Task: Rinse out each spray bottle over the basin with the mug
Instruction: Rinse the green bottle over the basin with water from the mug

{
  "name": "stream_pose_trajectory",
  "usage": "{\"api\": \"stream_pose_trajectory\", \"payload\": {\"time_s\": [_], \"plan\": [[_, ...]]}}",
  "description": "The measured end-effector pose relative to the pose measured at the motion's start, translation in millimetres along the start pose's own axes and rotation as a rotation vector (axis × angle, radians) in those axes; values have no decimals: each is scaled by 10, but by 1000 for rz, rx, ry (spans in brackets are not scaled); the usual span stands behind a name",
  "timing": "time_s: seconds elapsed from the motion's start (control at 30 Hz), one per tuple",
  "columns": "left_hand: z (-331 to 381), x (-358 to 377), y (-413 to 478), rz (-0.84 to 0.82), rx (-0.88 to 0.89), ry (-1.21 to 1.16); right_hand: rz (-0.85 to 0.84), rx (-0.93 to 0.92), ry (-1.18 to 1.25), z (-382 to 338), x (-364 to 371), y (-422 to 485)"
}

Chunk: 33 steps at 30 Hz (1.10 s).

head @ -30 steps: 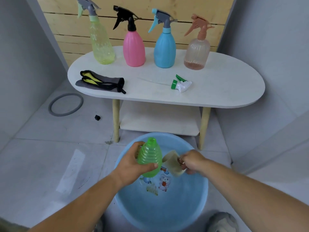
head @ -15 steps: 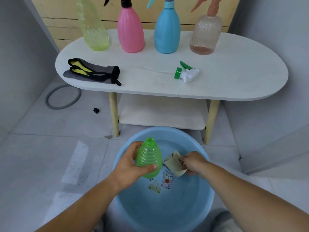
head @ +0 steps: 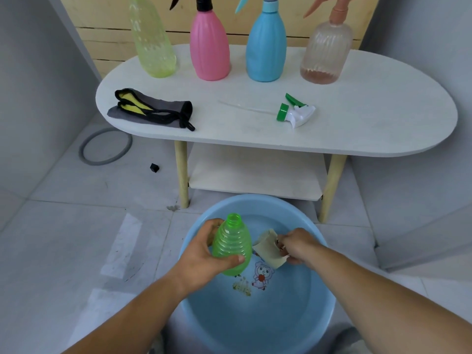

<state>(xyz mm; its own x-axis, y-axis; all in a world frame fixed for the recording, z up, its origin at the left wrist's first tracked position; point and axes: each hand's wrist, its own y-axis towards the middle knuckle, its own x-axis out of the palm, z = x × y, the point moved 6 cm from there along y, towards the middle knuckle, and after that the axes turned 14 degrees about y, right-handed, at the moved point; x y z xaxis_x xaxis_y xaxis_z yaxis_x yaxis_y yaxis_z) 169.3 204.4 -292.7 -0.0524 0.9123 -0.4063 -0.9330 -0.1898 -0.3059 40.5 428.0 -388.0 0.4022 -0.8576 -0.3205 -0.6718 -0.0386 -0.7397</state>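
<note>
My left hand (head: 204,254) grips a green ribbed spray bottle (head: 231,245) with its cap off, upright over the blue basin (head: 258,325). Beside it my right hand (head: 297,245) holds a beige mug (head: 268,247) by its handle, tipped toward the bottle. The bottle's green-and-white spray head (head: 295,112) with its tube lies on the white table (head: 370,118). At the table's back stand a yellow-green bottle (head: 153,44), a pink bottle (head: 209,44), a blue bottle (head: 265,47) and a clear peach bottle (head: 325,51).
A grey, yellow and black cloth (head: 150,109) lies on the table's left end. A lower shelf (head: 255,172) sits under the tabletop, right behind the basin. A grey ring (head: 106,149) and a small black piece (head: 154,167) lie on the tiled floor at left.
The view has moved closer and tilted down, cutting off the bottle tops. My hands stay over the basin, and the mug has lowered a little beside the green bottle.
</note>
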Motion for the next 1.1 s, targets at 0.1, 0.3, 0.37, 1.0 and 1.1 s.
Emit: {"api": "stream_pose_trajectory", "payload": {"time_s": [0.1,0.3,0.37,1.0,1.1], "plan": [[-7,-24,7,9,1,-4,-38,-76,-25,-28,30,-61],[-24,-91,13,14,-17,-30,-149,-256,112,-148,-7,-309],[-12,-106,-2,21,-23,-41,-161,-316,100,-270,-69,-436],[451,-185,-167,41,86,-31,-105,-743,-44,-1273,-804,-2187],[496,-179,-170,33,101,-20,-50,-788,-105,-1323,-836,-2349]]}}
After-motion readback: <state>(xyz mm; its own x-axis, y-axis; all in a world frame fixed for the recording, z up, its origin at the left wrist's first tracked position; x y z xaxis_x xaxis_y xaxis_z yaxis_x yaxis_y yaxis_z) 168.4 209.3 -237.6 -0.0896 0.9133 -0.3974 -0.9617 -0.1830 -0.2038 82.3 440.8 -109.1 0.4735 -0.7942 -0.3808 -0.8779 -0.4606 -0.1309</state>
